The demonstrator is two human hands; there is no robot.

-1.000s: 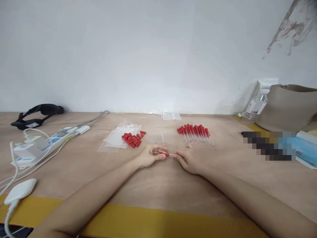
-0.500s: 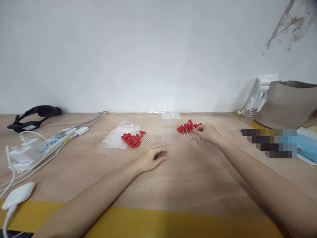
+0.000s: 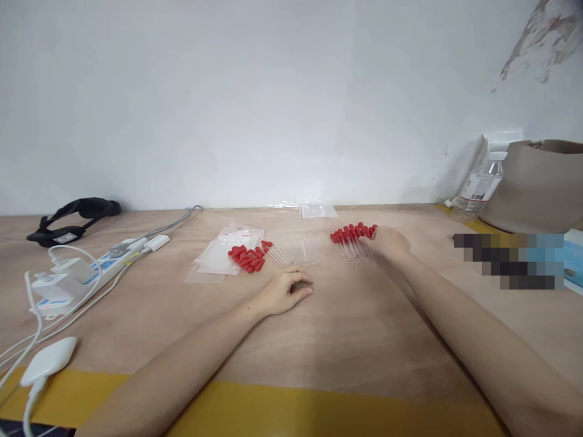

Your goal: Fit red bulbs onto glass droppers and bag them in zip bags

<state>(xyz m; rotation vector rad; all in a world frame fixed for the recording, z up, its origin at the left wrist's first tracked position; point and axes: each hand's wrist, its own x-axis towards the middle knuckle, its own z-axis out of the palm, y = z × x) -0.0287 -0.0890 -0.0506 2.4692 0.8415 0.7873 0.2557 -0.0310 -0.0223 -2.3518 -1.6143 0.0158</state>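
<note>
My left hand (image 3: 285,292) rests on the table, fingers curved and thumb apart, with nothing in it. Just beyond it lies a row of bare clear glass tubes (image 3: 307,252). A pile of loose red rubber bulbs (image 3: 248,260) sits to their left, beside and partly over clear zip bags (image 3: 218,261). My right hand (image 3: 387,244) is at the right end of a row of droppers (image 3: 348,243), clear tubes with red bulbs on top. Its thumb points left over the tubes; the other fingers are mostly hidden, and I cannot tell whether they grip a dropper.
A power strip (image 3: 109,261) with white chargers and cables lies left, near a black head strap (image 3: 75,221). Another small clear bag (image 3: 319,211) lies by the wall. A plastic bottle (image 3: 483,185) and a grey-brown bin (image 3: 537,185) stand at the right.
The dropper my right hand was pinching now lies among the others in the row. That hand has shifted right along the row. My left hand stays put; the view has turned slightly.
</note>
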